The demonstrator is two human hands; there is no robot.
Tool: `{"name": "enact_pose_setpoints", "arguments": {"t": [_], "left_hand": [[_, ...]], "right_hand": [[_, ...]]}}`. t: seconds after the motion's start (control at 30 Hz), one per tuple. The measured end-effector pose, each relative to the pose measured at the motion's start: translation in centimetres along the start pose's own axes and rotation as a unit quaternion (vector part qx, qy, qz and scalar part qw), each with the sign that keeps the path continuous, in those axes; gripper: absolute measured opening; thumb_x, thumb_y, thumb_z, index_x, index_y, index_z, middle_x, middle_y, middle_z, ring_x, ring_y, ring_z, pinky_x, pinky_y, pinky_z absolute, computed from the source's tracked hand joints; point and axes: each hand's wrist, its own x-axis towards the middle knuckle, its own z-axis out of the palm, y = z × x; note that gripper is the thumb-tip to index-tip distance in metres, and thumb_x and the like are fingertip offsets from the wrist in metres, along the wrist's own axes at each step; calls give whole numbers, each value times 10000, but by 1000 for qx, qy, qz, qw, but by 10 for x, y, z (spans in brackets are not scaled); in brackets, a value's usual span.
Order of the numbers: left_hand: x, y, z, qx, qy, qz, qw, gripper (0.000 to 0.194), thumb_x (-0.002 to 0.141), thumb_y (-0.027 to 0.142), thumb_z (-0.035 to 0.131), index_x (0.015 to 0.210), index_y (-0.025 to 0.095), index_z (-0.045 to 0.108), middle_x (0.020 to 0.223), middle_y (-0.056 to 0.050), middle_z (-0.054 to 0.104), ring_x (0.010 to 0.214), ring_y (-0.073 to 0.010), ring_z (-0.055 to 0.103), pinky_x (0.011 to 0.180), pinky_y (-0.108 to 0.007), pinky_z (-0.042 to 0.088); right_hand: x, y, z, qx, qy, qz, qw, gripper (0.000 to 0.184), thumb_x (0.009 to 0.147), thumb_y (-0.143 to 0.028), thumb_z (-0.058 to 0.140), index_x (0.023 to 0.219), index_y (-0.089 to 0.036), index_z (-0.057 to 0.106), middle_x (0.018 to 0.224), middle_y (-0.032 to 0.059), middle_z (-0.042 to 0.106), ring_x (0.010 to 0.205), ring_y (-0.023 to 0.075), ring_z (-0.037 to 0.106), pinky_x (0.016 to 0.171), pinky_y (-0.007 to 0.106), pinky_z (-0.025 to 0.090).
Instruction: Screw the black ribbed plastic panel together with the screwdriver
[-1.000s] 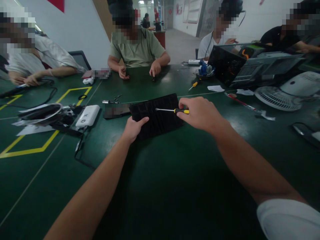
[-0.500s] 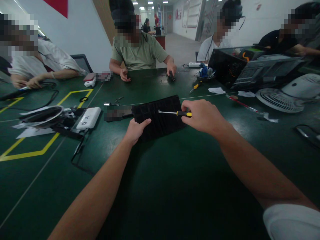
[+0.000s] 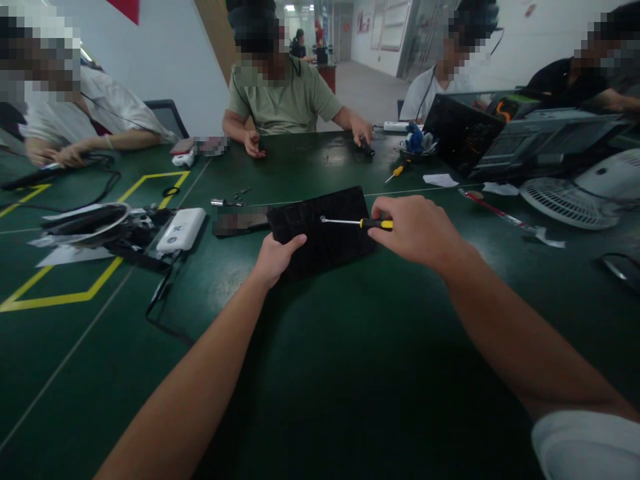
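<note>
My left hand [image 3: 277, 259] grips the left edge of a dark, flat panel [image 3: 333, 250] with raised ribs, its thumb lying on the face. The panel is tilted up above the green table [image 3: 320, 373]. In my right hand [image 3: 417, 229] is a screwdriver [image 3: 367, 224] with a yellow and black handle and a thin metal shaft. The shaft points left across the panel. A small silvery piece shows at its tip; I cannot tell whether it touches the panel. Behind the panel's left corner lies a dark flat strip [image 3: 243, 223].
Small metal parts [image 3: 243, 195] lie beyond the strip. A white power bank [image 3: 181, 230] and a cable-laden pile [image 3: 90, 223] are at left. A second screwdriver [image 3: 397, 172], a white fan [image 3: 565, 200] and a computer case [image 3: 540, 137] stand at right. Co-workers sit around the table.
The view has shifted slightly, moving most things a little to the right. My grip on panel and screwdriver is the same. Across the table, a co-worker's hand with a dark object has moved right.
</note>
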Motion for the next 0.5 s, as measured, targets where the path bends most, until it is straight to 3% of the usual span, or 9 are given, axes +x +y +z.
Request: {"name": "enact_pose_setpoints", "arguments": {"t": [0.5], "left_hand": [[-2,-1,0,5,-7,1,1000,439,718,279,991,1109,170,821,1230,-154,854,1278,-396,783,1195,-622,580]], "right_hand": [[0,0,1,6,-4,-1,1000,237,943,-411,726,1106,-263,814,983,105,813,861,307,701,703,393,407]]}}
